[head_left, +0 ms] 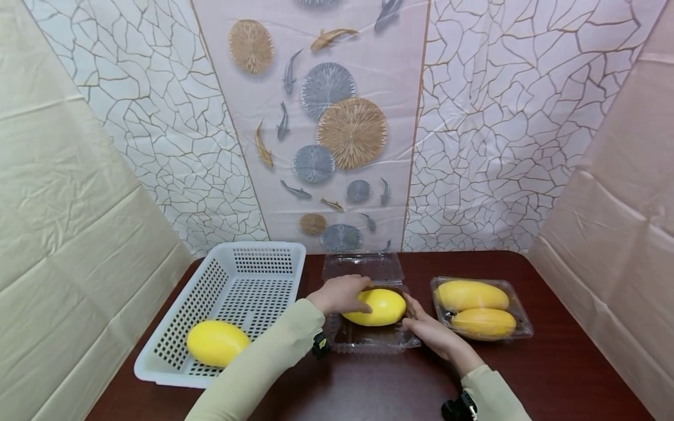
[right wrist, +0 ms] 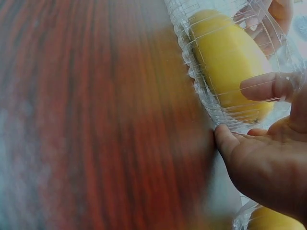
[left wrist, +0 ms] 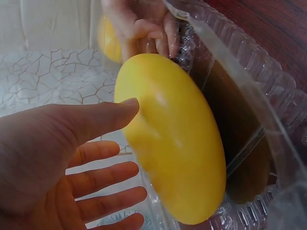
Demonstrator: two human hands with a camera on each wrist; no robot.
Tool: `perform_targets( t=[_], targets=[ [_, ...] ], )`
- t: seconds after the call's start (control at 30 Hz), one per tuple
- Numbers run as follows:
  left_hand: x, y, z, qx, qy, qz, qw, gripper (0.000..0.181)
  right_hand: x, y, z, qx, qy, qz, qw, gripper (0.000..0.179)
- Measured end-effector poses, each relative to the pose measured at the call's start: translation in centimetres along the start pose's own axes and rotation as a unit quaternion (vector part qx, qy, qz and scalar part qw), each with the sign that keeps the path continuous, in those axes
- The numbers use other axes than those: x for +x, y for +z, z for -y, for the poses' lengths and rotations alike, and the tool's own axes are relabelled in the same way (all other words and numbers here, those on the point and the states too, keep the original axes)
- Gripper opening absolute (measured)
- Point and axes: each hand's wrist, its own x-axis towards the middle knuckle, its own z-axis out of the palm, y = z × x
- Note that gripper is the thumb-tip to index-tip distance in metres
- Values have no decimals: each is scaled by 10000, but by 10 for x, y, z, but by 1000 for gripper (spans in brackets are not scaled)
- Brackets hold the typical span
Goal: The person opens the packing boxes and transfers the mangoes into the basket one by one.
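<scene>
A smooth yellow mango (head_left: 380, 308) lies in the clear plastic box (head_left: 368, 347), whose hinged lid (head_left: 362, 266) is folded back toward the wall. My left hand (head_left: 341, 294) is at the mango's left end. Its thumb lies over the fruit in the left wrist view, while the other fingers (left wrist: 110, 175) stretch out straight beside it. At the box's right side, my right hand (head_left: 439, 337) holds the plastic wall, thumb (right wrist: 225, 136) low by the ridged rim and a finger (right wrist: 261, 87) overlapping the mango. The remaining right fingers are mostly hidden.
To the left stands a white perforated basket (head_left: 152, 368) with one yellow mango (head_left: 217, 344) near its front, partly behind my left sleeve. A closed clear box (head_left: 521, 318) holding two mangoes (head_left: 473, 295) sits at the right. Fabric-like walls enclose the dark wooden table (head_left: 379, 392).
</scene>
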Motion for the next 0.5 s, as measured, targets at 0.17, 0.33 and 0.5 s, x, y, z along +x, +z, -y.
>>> perform_targets(
  t=[0.17, 0.33, 0.5],
  targets=[
    [3, 3, -2, -13, -52, 104, 9999, 60, 1, 1, 0, -11, 15, -25, 10000, 90],
    [5, 6, -3, -133, -84, 242, 9996, 64, 1, 1, 0, -14, 24, -66, 10000, 91],
    [8, 10, -5, -181, -54, 372, 9991, 73, 1, 1, -1, -7, 36, -85, 10000, 91]
  ],
)
